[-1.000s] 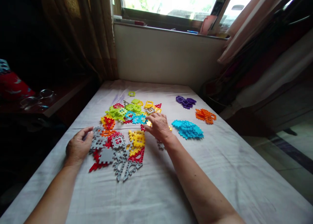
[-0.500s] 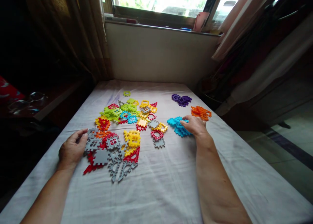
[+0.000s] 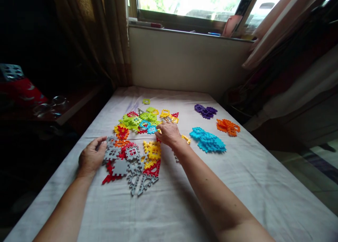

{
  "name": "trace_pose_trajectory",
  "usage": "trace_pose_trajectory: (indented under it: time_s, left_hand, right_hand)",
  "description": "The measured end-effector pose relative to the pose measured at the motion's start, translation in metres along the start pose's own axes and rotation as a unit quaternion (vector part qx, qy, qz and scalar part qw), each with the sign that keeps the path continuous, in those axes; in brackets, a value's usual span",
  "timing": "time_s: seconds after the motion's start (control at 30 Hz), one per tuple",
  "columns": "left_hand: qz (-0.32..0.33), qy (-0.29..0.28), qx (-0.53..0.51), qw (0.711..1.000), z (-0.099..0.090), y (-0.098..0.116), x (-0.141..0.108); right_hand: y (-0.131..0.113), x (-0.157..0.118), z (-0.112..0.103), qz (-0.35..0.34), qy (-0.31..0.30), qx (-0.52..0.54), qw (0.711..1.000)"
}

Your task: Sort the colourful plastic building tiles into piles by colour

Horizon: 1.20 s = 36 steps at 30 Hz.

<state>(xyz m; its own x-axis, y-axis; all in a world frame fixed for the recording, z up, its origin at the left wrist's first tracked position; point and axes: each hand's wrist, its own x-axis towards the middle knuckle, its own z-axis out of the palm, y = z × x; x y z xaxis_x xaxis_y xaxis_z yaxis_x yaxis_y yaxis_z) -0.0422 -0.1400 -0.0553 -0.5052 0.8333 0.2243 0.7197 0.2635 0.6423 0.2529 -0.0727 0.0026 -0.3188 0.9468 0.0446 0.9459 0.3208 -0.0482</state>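
A mixed spread of plastic interlocking pieces lies on the cloth-covered table. My left hand (image 3: 92,155) rests at its left edge, thumb and fingers apart, beside the grey pieces (image 3: 120,167). Over the right part of the spread, my right hand (image 3: 169,133) reaches down next to a blue window piece (image 3: 152,129); what its fingertips touch is hidden. Yellow pieces (image 3: 153,150) lie just below it, and green pieces (image 3: 149,117) are behind. Separate piles of blue pieces (image 3: 208,140), orange pieces (image 3: 228,127) and purple pieces (image 3: 206,111) sit to the right.
The white cloth (image 3: 169,203) covers the table. Beyond its far edge are a wall (image 3: 174,59) and a window sill holding a pink cup (image 3: 232,25). Glasses (image 3: 50,106) and a red item (image 3: 23,90) lie on a dark surface at left.
My right hand has moved left from the blue pile to the mixed spread. The blue pile is now fully visible. My left hand stays by the grey pieces; the whole view has shifted.
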Motion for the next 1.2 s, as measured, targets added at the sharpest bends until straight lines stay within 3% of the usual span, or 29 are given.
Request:
trace_pose_trajectory:
  time_s: [0.17,0.27,0.47,0.63,0.83,1.0,1.2]
  left_hand:
    - [0.020,0.004,-0.019,1.000,0.005,-0.005,0.001]
    - [0.041,0.013,-0.026,0.999,0.008,-0.010,0.002]
    - [0.045,0.016,-0.024,0.999,0.008,-0.012,0.003]
    - [0.034,0.009,-0.010,0.999,0.002,-0.006,0.002]
    - [0.004,-0.016,0.001,1.000,-0.005,0.006,-0.001]
    - [0.005,0.007,0.006,1.000,-0.006,0.011,-0.004]
    - [0.013,0.004,0.022,1.000,-0.006,0.014,-0.007]
  right_hand:
    - [-0.025,0.024,0.011,0.053,-0.037,-0.024,0.998]
    - [-0.032,0.031,0.019,0.074,-0.021,-0.016,0.997]
    - [-0.031,0.018,0.008,0.092,-0.012,-0.003,0.996]
    - [-0.001,-0.013,-0.006,0.093,0.008,0.044,0.995]
    - [0.057,-0.045,0.002,0.157,0.098,0.166,0.969]
    - [0.062,-0.049,0.015,0.102,0.082,0.358,0.925]
    - [0.044,-0.046,0.016,0.013,0.184,0.321,0.929]
